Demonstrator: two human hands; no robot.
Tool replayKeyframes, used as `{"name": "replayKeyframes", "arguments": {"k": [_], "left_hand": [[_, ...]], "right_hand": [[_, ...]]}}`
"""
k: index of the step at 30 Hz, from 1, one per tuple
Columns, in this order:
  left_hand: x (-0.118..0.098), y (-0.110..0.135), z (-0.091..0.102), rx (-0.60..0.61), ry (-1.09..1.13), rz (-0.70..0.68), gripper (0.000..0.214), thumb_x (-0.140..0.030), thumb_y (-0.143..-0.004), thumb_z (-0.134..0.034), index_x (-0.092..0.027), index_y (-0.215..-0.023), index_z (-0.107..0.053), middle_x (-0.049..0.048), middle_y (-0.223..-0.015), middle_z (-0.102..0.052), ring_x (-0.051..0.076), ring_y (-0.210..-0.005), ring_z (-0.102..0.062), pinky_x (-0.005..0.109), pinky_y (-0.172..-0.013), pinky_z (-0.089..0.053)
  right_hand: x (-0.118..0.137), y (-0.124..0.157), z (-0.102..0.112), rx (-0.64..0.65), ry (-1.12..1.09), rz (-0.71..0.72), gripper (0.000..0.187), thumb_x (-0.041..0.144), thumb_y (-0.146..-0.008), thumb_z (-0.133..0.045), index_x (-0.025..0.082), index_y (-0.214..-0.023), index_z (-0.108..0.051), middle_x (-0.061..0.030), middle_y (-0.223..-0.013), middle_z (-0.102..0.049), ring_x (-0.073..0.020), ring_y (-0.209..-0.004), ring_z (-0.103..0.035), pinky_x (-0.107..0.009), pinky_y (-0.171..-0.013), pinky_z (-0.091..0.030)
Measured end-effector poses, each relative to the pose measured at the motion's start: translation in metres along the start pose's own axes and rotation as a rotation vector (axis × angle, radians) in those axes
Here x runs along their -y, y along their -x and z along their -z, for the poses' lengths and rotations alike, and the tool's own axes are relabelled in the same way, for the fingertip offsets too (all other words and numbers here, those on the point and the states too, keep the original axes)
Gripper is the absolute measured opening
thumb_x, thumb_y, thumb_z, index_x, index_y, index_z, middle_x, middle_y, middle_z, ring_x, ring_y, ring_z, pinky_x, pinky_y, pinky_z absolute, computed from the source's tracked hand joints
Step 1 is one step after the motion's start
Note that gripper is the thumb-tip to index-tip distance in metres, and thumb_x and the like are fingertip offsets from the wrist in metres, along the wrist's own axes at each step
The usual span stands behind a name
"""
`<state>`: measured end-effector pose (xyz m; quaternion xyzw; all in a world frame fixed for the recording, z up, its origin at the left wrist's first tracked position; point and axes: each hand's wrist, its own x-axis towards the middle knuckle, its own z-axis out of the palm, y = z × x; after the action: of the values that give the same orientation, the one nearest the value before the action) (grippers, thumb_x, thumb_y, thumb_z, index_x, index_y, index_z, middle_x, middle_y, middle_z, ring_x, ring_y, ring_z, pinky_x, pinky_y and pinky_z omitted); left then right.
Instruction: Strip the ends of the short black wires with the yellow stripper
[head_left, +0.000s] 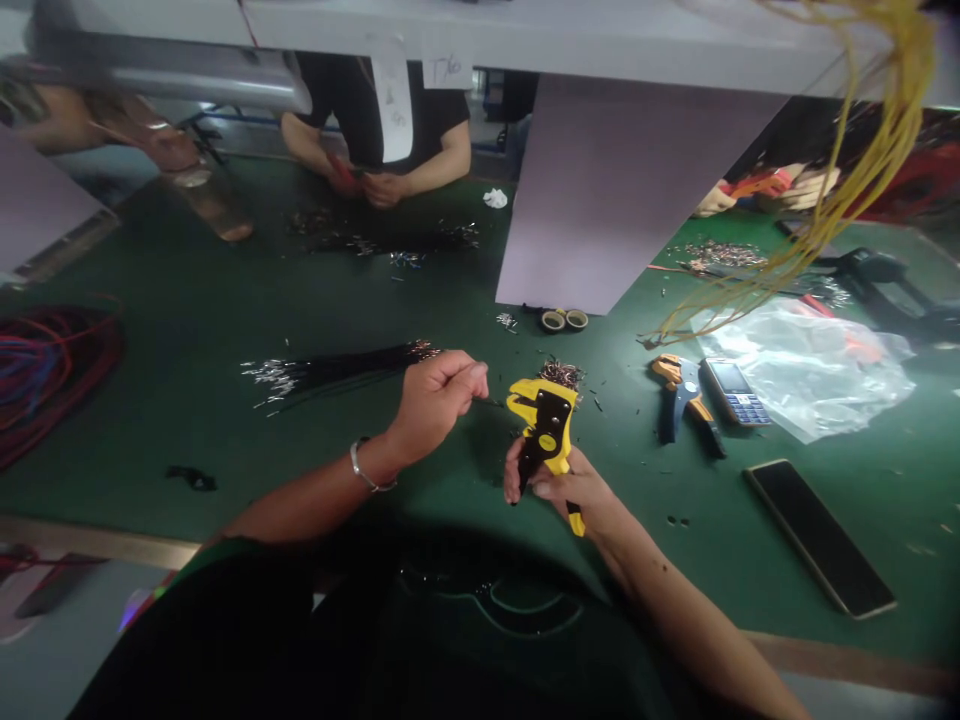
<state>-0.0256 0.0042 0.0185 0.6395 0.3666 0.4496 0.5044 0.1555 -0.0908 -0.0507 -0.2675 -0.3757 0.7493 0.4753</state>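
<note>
My right hand (570, 485) is wrapped round the handles of a yellow-and-black wire stripper (549, 425). The tool's jaws point up and left, towards my left hand (444, 400). Thumb and forefinger of that hand are pinched together, and a thin black wire end (493, 403) shows faintly at their tips, just short of the jaws. Left of this hand a bundle of black wires (337, 370) lies on the green table, with bright metal ends at its left. Behind the stripper sits a small heap of copper-coloured wire pieces (561, 375).
At right lie an orange-and-blue stripper (682, 400), a keypad phone (735, 392), a dark smartphone (821, 538) and a clear plastic bag (817, 365). Yellow wires (862, 190) hang from the overhead shelf. A grey panel (592, 190) stands ahead. Co-workers' hands (386, 188) are across the table.
</note>
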Motion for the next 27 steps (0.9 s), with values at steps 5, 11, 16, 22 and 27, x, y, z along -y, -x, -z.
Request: {"name": "replayKeyframes", "arguments": {"k": [5, 11, 16, 22, 27], "left_hand": [[-0.003, -0.003, 0.004, -0.001, -0.112, -0.080, 0.029, -0.027, -0.088, -0.054, -0.016, -0.062, -0.060, -0.0028, -0.054, -0.048, 0.006, -0.046, -0.041, 0.021, -0.046, -0.033], [-0.007, -0.003, 0.003, 0.046, -0.187, -0.123, 0.029, -0.025, -0.088, -0.052, -0.016, -0.062, -0.060, -0.0011, -0.059, -0.055, 0.007, -0.050, -0.046, 0.022, -0.049, -0.036], [-0.006, -0.001, 0.001, 0.044, -0.178, -0.115, 0.029, -0.025, -0.089, -0.053, -0.016, -0.062, -0.060, -0.0020, -0.056, -0.053, 0.007, -0.050, -0.045, 0.022, -0.049, -0.036], [-0.004, -0.001, 0.001, 0.033, -0.138, -0.110, 0.029, -0.025, -0.089, -0.053, -0.016, -0.063, -0.060, -0.0024, -0.057, -0.049, 0.006, -0.051, -0.043, 0.021, -0.048, -0.034], [-0.002, -0.001, 0.001, 0.054, -0.120, -0.090, 0.028, -0.025, -0.090, -0.053, -0.016, -0.064, -0.060, -0.0030, -0.055, -0.047, 0.006, -0.049, -0.041, 0.021, -0.048, -0.033]], "right_hand": [[0.002, 0.002, -0.004, 0.035, -0.017, -0.057, 0.039, 0.025, -0.063, -0.074, 0.015, -0.099, -0.063, -0.0052, -0.075, -0.068, -0.0204, -0.066, -0.062, -0.039, -0.067, -0.051], [-0.002, 0.002, -0.005, 0.115, -0.087, -0.050, 0.040, 0.022, -0.066, -0.075, 0.012, -0.102, -0.062, -0.0060, -0.077, -0.066, -0.0197, -0.068, -0.062, -0.039, -0.068, -0.051], [-0.003, 0.002, -0.007, 0.115, -0.125, -0.051, 0.038, 0.022, -0.066, -0.072, 0.013, -0.101, -0.062, -0.0049, -0.077, -0.066, -0.0189, -0.067, -0.061, -0.039, -0.068, -0.051], [-0.001, 0.003, -0.009, 0.128, -0.149, -0.078, 0.037, 0.020, -0.065, -0.071, 0.012, -0.101, -0.062, -0.0050, -0.076, -0.066, -0.0187, -0.067, -0.061, -0.039, -0.068, -0.050], [-0.001, 0.003, -0.012, 0.142, -0.175, -0.093, 0.036, 0.021, -0.065, -0.072, 0.012, -0.099, -0.063, -0.0042, -0.075, -0.065, -0.0180, -0.065, -0.061, -0.038, -0.066, -0.051]]}}
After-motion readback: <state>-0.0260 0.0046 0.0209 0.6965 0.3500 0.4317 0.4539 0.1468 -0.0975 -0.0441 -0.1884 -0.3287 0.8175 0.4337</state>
